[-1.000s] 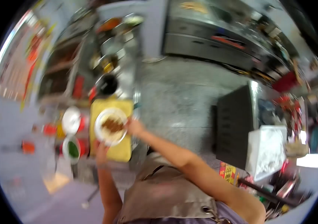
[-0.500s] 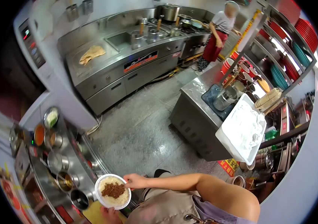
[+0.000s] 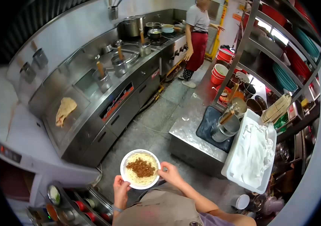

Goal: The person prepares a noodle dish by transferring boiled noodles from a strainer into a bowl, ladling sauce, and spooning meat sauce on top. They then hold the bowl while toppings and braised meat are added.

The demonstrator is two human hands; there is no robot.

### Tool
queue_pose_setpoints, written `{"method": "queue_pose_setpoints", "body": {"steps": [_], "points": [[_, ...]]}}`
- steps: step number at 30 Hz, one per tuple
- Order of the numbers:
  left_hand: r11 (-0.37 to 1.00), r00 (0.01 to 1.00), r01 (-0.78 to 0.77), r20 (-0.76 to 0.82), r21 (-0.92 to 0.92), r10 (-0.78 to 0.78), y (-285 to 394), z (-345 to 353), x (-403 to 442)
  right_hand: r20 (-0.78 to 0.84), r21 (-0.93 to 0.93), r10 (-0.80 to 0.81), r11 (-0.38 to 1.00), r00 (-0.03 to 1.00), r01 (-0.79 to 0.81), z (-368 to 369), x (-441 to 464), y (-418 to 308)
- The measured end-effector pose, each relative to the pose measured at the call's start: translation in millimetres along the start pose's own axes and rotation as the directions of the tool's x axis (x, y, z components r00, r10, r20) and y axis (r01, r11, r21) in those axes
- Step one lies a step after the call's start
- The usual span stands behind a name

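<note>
A round white bowl (image 3: 124,170) of pale noodles (image 3: 139,180) topped with brown minced sauce (image 3: 141,167) is held level in front of my apron. My left hand (image 3: 121,191) pinches its lower left rim. On the opposite side, the fingers of my right hand (image 3: 169,174) are closed on the right rim. Below the bowl is the grey tiled floor; it rests on nothing but my hands.
Left, a steel counter carries a tan cloth (image 3: 65,110) and metal strainers with wooden handles (image 3: 119,64). Right, a steel table (image 3: 185,128) holds pots and a white tub (image 3: 226,169) of white cloth. A person (image 3: 198,37) stands at the stove. Lower left are ingredient containers (image 3: 54,194).
The bowl has moved away from the ingredient station, and my view has turned towards the right. Both hands now grip the rim. The person at the back appears nearer.
</note>
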State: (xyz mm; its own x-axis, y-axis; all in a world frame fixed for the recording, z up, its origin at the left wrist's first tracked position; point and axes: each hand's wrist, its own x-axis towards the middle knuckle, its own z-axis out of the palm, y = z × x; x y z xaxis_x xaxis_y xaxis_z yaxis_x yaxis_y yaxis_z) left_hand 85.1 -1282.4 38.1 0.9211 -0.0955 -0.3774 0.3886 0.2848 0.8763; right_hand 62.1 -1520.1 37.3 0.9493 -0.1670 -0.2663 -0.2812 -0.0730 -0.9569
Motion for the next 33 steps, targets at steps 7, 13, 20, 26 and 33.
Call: {"method": "queue_pose_setpoints", "body": {"steps": [7, 13, 20, 26, 33], "points": [[0.977, 0.963, 0.159, 0.196, 0.145, -0.185, 52, 99, 171, -0.285, 0.162, 0.017, 0.986, 0.958, 0.031, -60, 119, -28], [0.913, 0.84, 0.237, 0.403, 0.332, -0.364, 82, 171, 288, -0.51, 0.323, 0.141, 0.946, 0.849, 0.036, -83, 198, -33], [0.788, 0.621, 0.201, 0.547, 0.582, -0.562, 117, 266, 417, -0.733, 0.35, 0.22, 0.933, 0.644, 0.079, -109, 290, -47], [0.743, 0.481, 0.169, 0.603, 0.648, -0.636, 137, 343, 506, -0.83, 0.449, 0.289, 0.853, 0.477, 0.265, -131, 366, -75], [0.675, 0.399, 0.157, 0.579, 0.721, -0.711, 138, 413, 584, -0.897, 0.294, 0.18, 0.924, 0.403, 0.244, -175, 444, -72]]}}
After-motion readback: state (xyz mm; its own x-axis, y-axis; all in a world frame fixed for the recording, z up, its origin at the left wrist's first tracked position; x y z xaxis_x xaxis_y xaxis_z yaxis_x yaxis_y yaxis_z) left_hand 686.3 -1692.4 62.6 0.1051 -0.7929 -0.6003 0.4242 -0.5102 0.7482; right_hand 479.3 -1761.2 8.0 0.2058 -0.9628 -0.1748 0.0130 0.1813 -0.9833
